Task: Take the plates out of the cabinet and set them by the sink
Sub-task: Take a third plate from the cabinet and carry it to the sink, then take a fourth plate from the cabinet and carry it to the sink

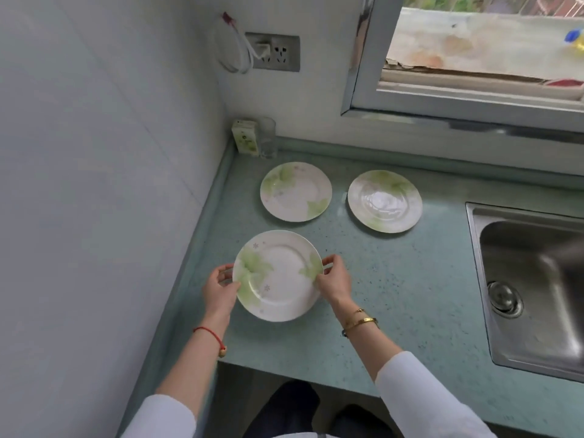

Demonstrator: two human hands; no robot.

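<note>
Both hands, left hand [221,289] and right hand [333,276], grip opposite rims of a third plate [279,276], keeping it level over the counter [410,279] left of the sink [521,279].

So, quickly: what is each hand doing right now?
Left hand: closed on the left rim of the near plate.
Right hand: closed on the right rim of the same plate.

white walls [94,153] | window [474,42] | teal countertop [410,279] | wall socket [273,52]
</note>
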